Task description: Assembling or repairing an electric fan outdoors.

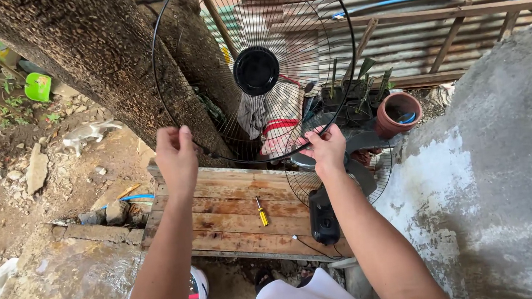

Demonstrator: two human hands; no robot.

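Two bare hands hold a round black wire fan guard [256, 71] upright over a plank bench [233, 212]. Far left, a green plastic container [38, 86] lies on the dirt, and a pale cat [87, 133] stands on the ground near a thick tree trunk [101, 61] that leans just behind the guard. Loose stones [36, 169] and a bit of blue hose [135, 197] lie beside the bench's left end. The left hand [176, 155] is clenched on the guard's lower left rim. A yellow-handled screwdriver [262, 212] lies on the planks between the two forearms. The right hand [326, 149] grips the guard's lower right rim, fingers curled over the wire. Directly under that hand sits the fan body [325, 214] with its rear guard [378, 172] and grey blades, lying at the bench's right edge and partly hidden by the right forearm. Behind it stand dark seedling pots [353, 95] and a terracotta pot [398, 113], in front of a corrugated metal fence [434, 35]. A rough concrete wall [508, 168] fills the right side, close against the fan.
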